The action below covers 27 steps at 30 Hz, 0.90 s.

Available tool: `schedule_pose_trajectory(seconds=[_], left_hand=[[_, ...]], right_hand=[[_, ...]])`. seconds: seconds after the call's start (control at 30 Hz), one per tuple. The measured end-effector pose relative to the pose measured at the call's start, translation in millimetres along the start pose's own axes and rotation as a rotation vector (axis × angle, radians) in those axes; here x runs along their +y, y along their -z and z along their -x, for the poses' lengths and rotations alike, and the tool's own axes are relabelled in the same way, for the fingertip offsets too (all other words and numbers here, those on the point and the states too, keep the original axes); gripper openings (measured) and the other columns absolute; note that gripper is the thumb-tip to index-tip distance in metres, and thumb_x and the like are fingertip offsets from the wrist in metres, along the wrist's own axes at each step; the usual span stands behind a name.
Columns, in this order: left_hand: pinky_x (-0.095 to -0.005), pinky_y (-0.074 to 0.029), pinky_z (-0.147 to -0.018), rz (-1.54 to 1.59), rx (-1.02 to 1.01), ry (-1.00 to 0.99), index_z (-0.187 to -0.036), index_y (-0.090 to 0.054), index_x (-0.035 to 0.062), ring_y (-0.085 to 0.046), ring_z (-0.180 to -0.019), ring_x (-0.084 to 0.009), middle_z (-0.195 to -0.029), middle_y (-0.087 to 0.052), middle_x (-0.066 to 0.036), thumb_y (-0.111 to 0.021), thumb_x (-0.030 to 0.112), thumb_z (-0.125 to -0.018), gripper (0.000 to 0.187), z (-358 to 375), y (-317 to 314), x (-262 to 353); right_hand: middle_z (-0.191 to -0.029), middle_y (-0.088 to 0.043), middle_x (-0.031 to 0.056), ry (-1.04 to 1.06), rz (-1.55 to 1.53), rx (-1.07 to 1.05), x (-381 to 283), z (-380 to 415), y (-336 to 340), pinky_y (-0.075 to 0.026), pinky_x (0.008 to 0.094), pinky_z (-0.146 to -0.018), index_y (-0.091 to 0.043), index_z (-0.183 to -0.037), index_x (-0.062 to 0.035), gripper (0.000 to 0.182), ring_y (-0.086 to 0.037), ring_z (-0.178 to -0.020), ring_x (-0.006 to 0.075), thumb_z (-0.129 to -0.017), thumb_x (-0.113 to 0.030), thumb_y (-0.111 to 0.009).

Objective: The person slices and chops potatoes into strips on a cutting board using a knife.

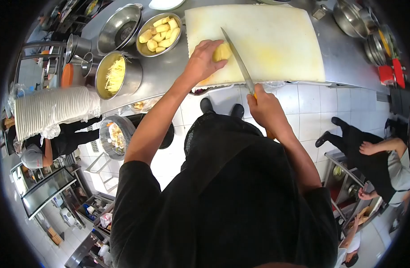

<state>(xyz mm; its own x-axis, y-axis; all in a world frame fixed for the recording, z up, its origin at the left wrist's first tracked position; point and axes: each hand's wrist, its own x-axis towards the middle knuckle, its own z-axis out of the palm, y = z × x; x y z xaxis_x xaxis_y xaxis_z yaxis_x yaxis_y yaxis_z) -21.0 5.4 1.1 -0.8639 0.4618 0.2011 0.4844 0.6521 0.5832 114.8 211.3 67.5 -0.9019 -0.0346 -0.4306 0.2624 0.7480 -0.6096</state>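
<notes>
My left hand (205, 60) is closed around a pale yellow peeled piece that looks like potato (222, 52), pressing it on the white cutting board (276, 40) near its left front corner. In my right hand (266, 107) is a long knife (237, 57), gripped by its yellow-orange handle at the board's front edge. The blade lies slanted over the board just right of the potato, its tip pointing away from me. Left of the board, a metal bowl (139, 50) holds several peeled yellow chunks (162, 35). A deeper metal pot (132, 77) contains thin pale yellow shreds (115, 76).
An empty-looking metal bowl (107, 27) stands behind the pot. Stacked white containers (57, 109) line the counter's left end. A bin with scraps (117, 136) is below. Steel bowls (350, 20) and a red-handled item (398, 71) sit right. Other people (377, 156) are at both sides.
</notes>
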Motion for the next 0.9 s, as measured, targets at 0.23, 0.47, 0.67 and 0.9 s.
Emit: schedule_pose_trajectory(seconds=[0.23,0.47,0.67,0.9], left_hand=[[-0.0407,-0.046,-0.1,-0.063,0.12,-0.22,-0.121,-0.063,0.0022,-0.054,-0.116,-0.0341,-0.118,-0.061,-0.016,-0.074,0.013,-0.078,0.046,8,9,4],[-0.039,-0.051,-0.09,-0.085,0.079,-0.347,-0.108,-0.068,0.0007,-0.06,-0.106,-0.0305,-0.112,-0.063,-0.012,-0.063,-0.003,-0.08,0.028,10,11,-4],[-0.0391,-0.051,-0.09,-0.129,0.072,-0.383,-0.108,-0.068,-0.0004,-0.06,-0.105,-0.0298,-0.112,-0.063,-0.012,-0.064,-0.002,-0.08,0.028,11,14,-7],[-0.037,-0.051,-0.09,-0.143,0.101,-0.425,-0.101,-0.069,-0.0025,-0.06,-0.104,-0.0268,-0.108,-0.064,-0.01,-0.064,-0.003,-0.078,0.023,-8,9,3]], right_hand=[[-0.091,-0.065,0.0337,-0.023,-0.078,-0.032,-8,10,14,-0.047,0.0553,-0.083,-0.049,-0.115,0.0049,0.033,-0.062,-0.091,0.0513,-0.093,-0.02,-0.052],[-0.12,-0.058,0.0348,0.082,-0.149,0.043,-10,16,7,-0.043,0.0492,-0.1,-0.042,-0.137,0.0024,0.054,-0.056,-0.114,0.0483,-0.086,-0.011,-0.049],[-0.116,-0.06,0.0344,0.08,-0.13,0.079,-8,17,9,-0.044,0.0504,-0.097,-0.043,-0.137,0.0012,0.05,-0.057,-0.11,0.0494,-0.089,-0.011,-0.049],[-0.092,-0.066,0.0323,0.062,-0.019,0.026,-15,21,14,-0.048,0.055,-0.083,-0.032,-0.146,-0.0037,0.053,-0.063,-0.089,0.05,-0.096,-0.014,-0.048]])
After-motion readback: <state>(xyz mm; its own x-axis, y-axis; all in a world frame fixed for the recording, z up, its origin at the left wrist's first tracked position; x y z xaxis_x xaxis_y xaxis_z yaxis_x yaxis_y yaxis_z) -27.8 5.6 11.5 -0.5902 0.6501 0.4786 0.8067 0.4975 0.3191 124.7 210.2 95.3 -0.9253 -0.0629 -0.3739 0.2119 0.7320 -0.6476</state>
